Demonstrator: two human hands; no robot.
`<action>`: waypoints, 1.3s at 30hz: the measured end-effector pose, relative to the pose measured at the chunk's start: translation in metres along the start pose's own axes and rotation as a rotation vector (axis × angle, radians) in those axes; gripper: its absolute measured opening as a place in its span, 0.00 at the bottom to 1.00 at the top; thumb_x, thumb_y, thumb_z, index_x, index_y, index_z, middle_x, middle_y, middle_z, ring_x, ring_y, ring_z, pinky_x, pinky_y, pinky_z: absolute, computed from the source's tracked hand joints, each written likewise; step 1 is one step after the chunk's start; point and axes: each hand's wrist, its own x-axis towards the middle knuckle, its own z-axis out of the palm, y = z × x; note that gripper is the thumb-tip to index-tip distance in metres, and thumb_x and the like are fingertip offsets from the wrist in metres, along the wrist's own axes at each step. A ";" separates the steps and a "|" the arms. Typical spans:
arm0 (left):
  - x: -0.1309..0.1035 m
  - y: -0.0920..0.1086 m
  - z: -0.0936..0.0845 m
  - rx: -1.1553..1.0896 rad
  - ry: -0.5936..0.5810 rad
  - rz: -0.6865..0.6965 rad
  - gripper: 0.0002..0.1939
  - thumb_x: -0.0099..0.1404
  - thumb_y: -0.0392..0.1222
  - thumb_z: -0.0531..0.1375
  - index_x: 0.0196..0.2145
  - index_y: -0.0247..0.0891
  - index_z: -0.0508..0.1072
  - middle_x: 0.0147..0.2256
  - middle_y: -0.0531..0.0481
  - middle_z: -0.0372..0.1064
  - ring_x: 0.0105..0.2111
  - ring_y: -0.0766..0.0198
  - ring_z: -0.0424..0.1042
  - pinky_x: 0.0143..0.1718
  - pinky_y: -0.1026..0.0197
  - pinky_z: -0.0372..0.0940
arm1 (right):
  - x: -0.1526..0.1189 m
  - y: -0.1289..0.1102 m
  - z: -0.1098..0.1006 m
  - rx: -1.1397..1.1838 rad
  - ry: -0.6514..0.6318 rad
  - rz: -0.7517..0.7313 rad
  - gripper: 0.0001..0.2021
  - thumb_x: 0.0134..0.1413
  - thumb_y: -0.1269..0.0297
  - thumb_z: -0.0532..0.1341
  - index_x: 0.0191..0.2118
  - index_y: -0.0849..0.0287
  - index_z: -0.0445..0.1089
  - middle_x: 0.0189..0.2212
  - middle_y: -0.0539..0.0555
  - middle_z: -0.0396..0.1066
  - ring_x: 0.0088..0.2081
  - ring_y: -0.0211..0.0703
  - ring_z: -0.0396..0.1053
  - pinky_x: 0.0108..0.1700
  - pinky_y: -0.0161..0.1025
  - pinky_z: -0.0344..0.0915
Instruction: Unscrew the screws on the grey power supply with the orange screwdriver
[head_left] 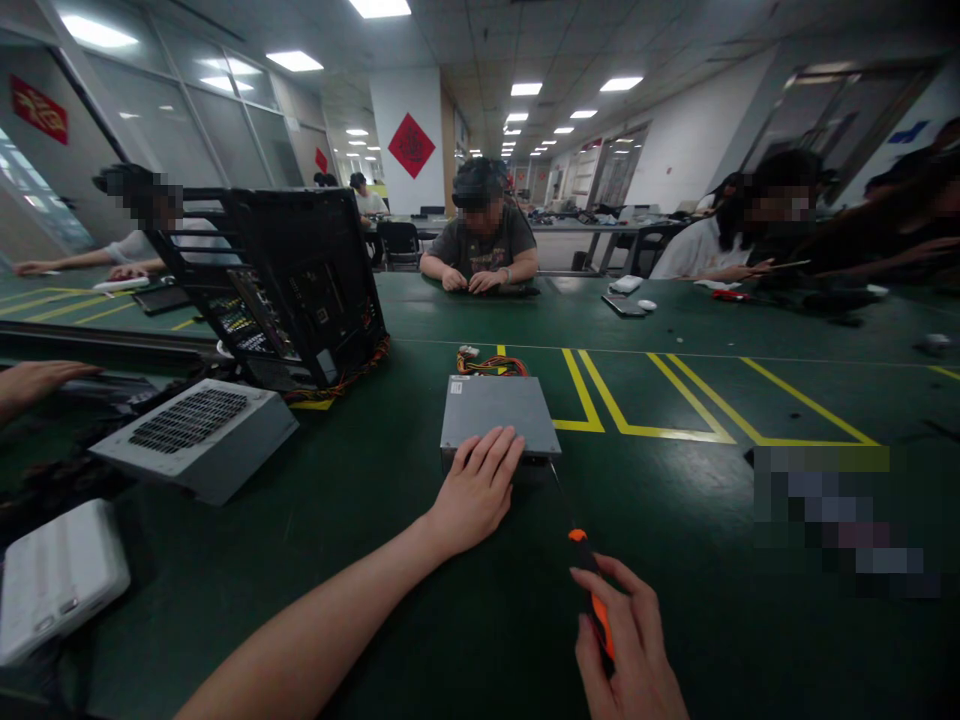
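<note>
A grey metal power supply box lies on the green table, with a bundle of coloured cables behind it. My left hand rests on the box's near edge, its fingers laid flat on the top face. In my right hand is a screwdriver with an orange and black handle, held between thumb and fingers. The screwdriver's thin shaft points up and left to the near right corner of the box. Whether the tip touches the box is too small to tell.
On the left stand an open black computer case, a second power supply and a white device. Another person's hand is at the left edge. A person sits opposite. Yellow tape marks the green table.
</note>
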 end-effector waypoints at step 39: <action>0.000 0.000 0.001 0.010 -0.012 -0.002 0.29 0.64 0.44 0.50 0.61 0.34 0.51 0.61 0.45 0.49 0.60 0.57 0.47 0.58 0.55 0.45 | 0.002 0.012 -0.012 -0.037 -0.040 -0.037 0.13 0.60 0.60 0.48 0.48 0.50 0.64 0.47 0.56 0.63 0.40 0.40 0.72 0.32 0.30 0.71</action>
